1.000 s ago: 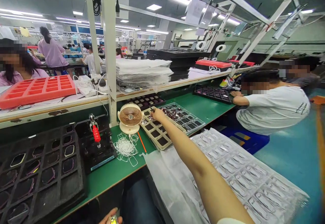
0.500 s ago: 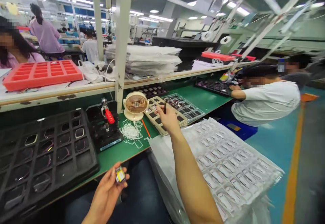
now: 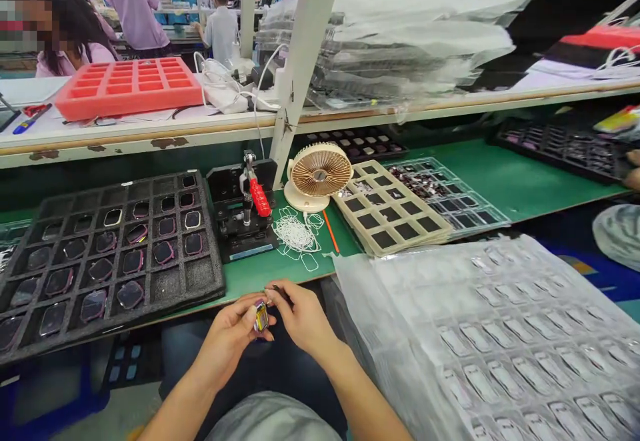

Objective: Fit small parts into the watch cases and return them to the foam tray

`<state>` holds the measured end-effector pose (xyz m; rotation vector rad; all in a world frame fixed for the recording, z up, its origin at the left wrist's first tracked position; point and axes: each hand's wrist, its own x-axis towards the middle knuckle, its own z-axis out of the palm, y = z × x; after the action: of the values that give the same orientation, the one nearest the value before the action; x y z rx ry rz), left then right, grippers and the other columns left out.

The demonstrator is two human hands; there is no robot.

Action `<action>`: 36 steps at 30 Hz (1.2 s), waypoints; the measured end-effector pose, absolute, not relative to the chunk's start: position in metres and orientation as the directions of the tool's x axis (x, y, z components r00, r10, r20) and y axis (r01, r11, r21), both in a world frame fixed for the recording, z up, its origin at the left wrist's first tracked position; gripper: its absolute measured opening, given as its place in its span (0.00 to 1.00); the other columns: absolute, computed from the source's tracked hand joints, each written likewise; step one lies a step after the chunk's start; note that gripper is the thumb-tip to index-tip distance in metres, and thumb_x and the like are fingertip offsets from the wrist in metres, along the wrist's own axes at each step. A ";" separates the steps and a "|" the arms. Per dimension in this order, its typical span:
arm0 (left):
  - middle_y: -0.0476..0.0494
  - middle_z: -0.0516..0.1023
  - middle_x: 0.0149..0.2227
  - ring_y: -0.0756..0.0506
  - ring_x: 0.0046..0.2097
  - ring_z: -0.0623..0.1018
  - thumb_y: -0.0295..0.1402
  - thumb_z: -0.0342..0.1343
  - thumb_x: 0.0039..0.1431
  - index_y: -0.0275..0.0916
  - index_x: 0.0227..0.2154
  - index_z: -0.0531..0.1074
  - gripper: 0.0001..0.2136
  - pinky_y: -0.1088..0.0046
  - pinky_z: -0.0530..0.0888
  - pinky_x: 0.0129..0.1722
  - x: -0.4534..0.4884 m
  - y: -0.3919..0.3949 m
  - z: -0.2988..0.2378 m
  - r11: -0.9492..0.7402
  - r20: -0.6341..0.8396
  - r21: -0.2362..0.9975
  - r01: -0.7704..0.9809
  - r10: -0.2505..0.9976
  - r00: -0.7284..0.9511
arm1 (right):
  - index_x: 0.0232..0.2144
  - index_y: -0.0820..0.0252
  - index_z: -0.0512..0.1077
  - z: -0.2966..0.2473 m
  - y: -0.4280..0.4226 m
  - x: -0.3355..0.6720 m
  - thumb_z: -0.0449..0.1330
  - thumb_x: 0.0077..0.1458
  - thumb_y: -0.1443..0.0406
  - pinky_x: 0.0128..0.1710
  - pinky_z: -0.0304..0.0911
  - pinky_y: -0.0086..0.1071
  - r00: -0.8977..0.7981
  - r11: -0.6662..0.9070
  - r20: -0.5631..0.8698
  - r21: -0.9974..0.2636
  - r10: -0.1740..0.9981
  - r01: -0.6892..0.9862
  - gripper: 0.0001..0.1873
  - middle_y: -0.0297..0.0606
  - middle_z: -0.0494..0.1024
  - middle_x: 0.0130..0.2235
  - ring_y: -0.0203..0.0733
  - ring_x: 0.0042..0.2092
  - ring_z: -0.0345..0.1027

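Centrally, just in front of the green bench (image 3: pixel 256 273), the left hand (image 3: pixel 234 327) grasped a small framed unit (image 3: pixel 261 318) with a yellow face, above the lap. Thumb and fingers covered much of the frame, and markings on the face were too small to read. The right hand (image 3: pixel 304 317) was bent in at the unit's upper edge, thumb and forefinger close together; whether they gripped the unit or a separate part could not be told. To the left lay a black foam tray (image 3: pixel 169 283), cut off at the picture's edge, beside a red-handled clamp (image 3: pixel 259 198). A beige tray (image 3: pixel 389 250) partly hid a clear tray (image 3: pixel 493 223). At far right, a co-worker's hand (image 3: pixel 633 173) was cut off
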<state>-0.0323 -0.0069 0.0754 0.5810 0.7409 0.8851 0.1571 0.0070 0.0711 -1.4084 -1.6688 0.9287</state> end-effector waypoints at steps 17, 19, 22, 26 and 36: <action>0.38 0.83 0.50 0.37 0.53 0.83 0.34 0.71 0.59 0.38 0.45 0.83 0.12 0.55 0.78 0.56 -0.003 -0.001 0.071 0.537 -0.472 0.561 -0.630 0.833 0.289 | 0.46 0.51 0.82 0.074 -0.017 0.175 0.64 0.68 0.63 0.43 0.78 0.37 0.101 0.205 0.230 -0.955 0.968 0.212 0.07 0.41 0.84 0.43 0.45 0.43 0.80; 0.39 0.83 0.50 0.36 0.54 0.82 0.33 0.72 0.58 0.39 0.44 0.83 0.11 0.58 0.80 0.53 -0.005 -0.003 0.073 0.480 -0.460 0.607 -0.633 0.862 0.213 | 0.48 0.51 0.81 0.080 -0.024 0.173 0.63 0.68 0.67 0.43 0.78 0.36 -0.033 0.293 0.295 -0.923 0.955 0.250 0.10 0.40 0.84 0.44 0.44 0.44 0.81; 0.40 0.82 0.50 0.36 0.56 0.81 0.33 0.73 0.57 0.40 0.44 0.82 0.12 0.60 0.80 0.53 -0.008 -0.007 0.076 0.385 -0.410 0.694 -0.609 0.906 0.105 | 0.49 0.51 0.79 0.082 -0.030 0.167 0.62 0.67 0.71 0.43 0.78 0.33 -0.160 0.402 0.369 -0.852 0.916 0.334 0.13 0.39 0.83 0.45 0.42 0.44 0.81; 0.41 0.81 0.49 0.37 0.56 0.80 0.30 0.76 0.52 0.42 0.43 0.82 0.16 0.58 0.80 0.55 -0.010 -0.013 0.077 0.299 -0.358 0.775 -0.557 0.934 0.004 | 0.52 0.51 0.78 0.074 -0.031 0.163 0.60 0.67 0.72 0.41 0.78 0.33 -0.222 0.460 0.403 -0.776 0.888 0.431 0.16 0.40 0.83 0.46 0.42 0.44 0.81; 0.41 0.81 0.48 0.36 0.55 0.82 0.31 0.77 0.49 0.42 0.42 0.83 0.17 0.59 0.77 0.56 -0.013 -0.019 0.070 0.233 -0.247 0.841 -0.488 0.968 0.036 | 0.49 0.51 0.77 0.074 -0.030 0.163 0.62 0.68 0.67 0.41 0.77 0.34 -0.193 0.406 0.357 -0.795 0.914 0.450 0.10 0.40 0.83 0.45 0.43 0.43 0.81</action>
<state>-0.0135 -0.0192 0.0705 0.6422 0.9561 1.2450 0.1635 -0.0300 0.0741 -1.1801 -1.8072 0.6822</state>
